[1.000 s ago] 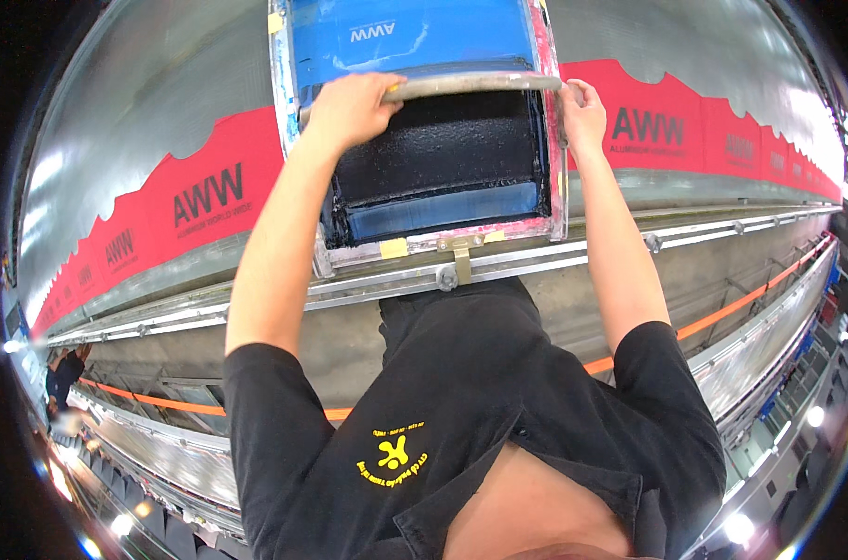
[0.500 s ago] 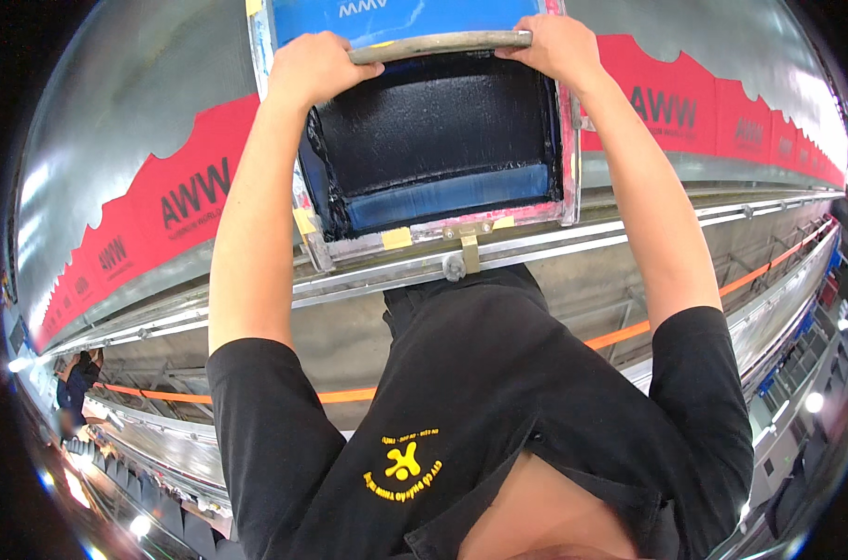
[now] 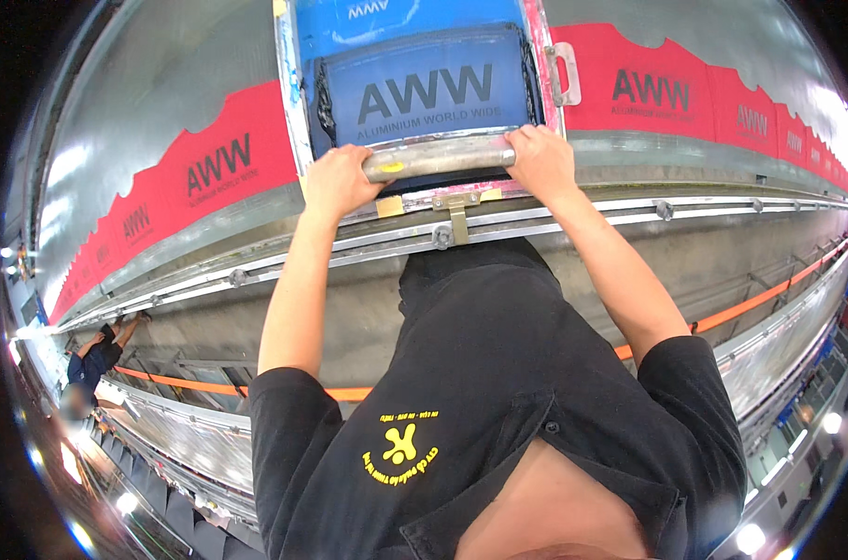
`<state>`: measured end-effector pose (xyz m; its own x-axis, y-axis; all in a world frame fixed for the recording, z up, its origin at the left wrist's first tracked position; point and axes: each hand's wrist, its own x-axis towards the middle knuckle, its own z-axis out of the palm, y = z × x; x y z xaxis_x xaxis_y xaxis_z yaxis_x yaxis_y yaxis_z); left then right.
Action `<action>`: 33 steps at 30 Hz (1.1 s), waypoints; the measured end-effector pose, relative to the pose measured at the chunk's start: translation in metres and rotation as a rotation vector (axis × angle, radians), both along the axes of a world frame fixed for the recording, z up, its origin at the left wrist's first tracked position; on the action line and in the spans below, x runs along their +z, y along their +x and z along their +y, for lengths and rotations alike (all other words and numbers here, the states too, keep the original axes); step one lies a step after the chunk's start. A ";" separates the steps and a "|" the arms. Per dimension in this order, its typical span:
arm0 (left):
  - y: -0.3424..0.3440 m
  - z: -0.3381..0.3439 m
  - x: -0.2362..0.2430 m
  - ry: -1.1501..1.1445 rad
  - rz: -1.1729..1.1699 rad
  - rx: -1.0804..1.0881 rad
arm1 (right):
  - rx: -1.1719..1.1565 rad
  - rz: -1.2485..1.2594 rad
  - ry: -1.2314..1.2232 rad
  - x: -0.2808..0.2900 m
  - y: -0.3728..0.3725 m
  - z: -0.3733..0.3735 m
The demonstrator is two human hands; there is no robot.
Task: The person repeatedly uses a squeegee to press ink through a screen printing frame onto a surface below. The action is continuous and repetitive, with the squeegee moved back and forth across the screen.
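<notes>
i have both hands on the squeegee: the left hand has its grip wrapped round the left end, and the right hand has its grip closed on the right end. the squeegee lies crosswise over the blue screen, close to the near side of its frame. beyond it dark lettering shows on the blue, with black ink thick along the sides, so i judge this stroke over the lettered part to be nearly done. a narrow dark strip sits between the squeegee and the near rim; i'd call that the little left to cover. the frame is not yet lifted, its bracket at the rail. either side, the red band already carries dark lettering; whether it's dry, i cannot tell.
</notes>
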<state>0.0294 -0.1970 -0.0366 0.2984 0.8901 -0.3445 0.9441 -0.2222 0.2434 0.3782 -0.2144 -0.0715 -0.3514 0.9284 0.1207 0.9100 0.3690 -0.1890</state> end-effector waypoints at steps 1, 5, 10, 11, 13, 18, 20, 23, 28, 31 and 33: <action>0.000 -0.013 0.006 0.020 0.001 0.016 | 0.024 -0.007 -0.097 0.006 0.001 -0.007; 0.001 -0.086 -0.017 0.133 -0.114 0.049 | 0.113 0.075 -0.062 0.010 0.015 -0.048; 0.005 -0.134 -0.017 0.133 -0.126 0.050 | 0.158 0.120 -0.124 0.015 0.028 -0.088; 0.002 -0.142 -0.014 0.117 -0.123 0.051 | 0.173 0.117 -0.151 0.017 0.027 -0.096; -0.002 -0.134 0.007 0.041 -0.095 0.006 | 0.211 0.136 -0.155 0.041 0.026 -0.095; -0.019 -0.036 0.051 -0.153 -0.053 -0.010 | 0.235 0.112 -0.194 0.062 0.012 -0.016; -0.026 0.024 0.038 -0.180 -0.012 -0.020 | 0.217 0.079 -0.165 0.052 0.005 0.041; -0.034 0.118 0.028 -0.186 0.045 -0.051 | 0.139 0.040 -0.170 0.039 -0.006 0.133; -0.042 0.208 -0.015 -0.055 0.057 -0.046 | 0.032 -0.110 -0.320 0.015 -0.033 0.236; -0.037 0.225 -0.035 -0.024 0.091 -0.032 | -0.080 -0.269 -0.389 0.009 -0.043 0.249; -0.038 0.234 -0.036 -0.001 0.083 -0.034 | -0.096 -0.273 -0.401 0.007 -0.044 0.257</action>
<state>-0.0084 0.0365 -0.0724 0.2990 0.8795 -0.3703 0.9529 -0.2544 0.1650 0.3347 0.0429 -0.0646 -0.2312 0.9124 -0.3377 0.9723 0.2284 -0.0487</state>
